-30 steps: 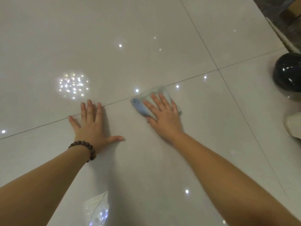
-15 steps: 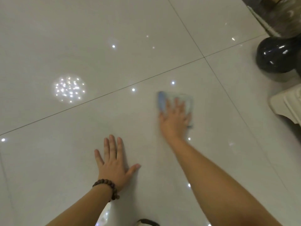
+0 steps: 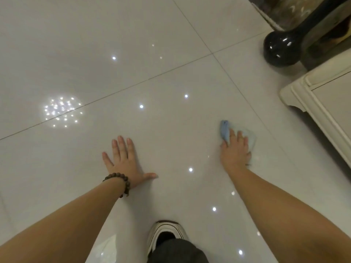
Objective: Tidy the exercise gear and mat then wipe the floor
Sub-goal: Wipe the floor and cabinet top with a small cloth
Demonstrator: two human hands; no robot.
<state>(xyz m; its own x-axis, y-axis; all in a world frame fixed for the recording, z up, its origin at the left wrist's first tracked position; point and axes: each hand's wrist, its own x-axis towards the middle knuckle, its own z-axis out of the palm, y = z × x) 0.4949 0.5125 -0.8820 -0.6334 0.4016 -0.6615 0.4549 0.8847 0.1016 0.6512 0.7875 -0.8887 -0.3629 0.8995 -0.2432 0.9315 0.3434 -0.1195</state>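
Now the floor [image 3: 171, 82] fills nearly the whole view: glossy pale tiles, grout lines crossing at upper right, ceiling lights mirrored as bright dots. No gear or mat shows anywhere, so I judge we are in the wiping stage. What has changed over the last second is the sweep. The cloth was near the tile joint in the middle of the view, and it has since travelled rightward, with the whole view shifting toward the furniture. That tells me the middle patch is done and the stroke is working out toward the room's edge.

At far right stands a cream cabinet [image 3: 322, 95], and behind it a dark glossy round foot [image 3: 279, 50] of some other piece. The cloth is now near the cabinet base but apart from it.

My left hand [image 3: 125, 162] lies flat on the tile, fingers spread wide, holding nothing; it braces my weight, and has moved back toward me. A bead bracelet [image 3: 121, 182] circles that wrist. My right hand [image 3: 234, 150] presses palm down on the cloth [image 3: 226, 130], fingers extended over it rather than curled round it.

That cloth is pale blue with a translucent part to its right, partly hidden under the fingers. Its visible blue edge runs long away from me, pointing up the frame.

Below, a shoe [image 3: 165, 232] toe shows.
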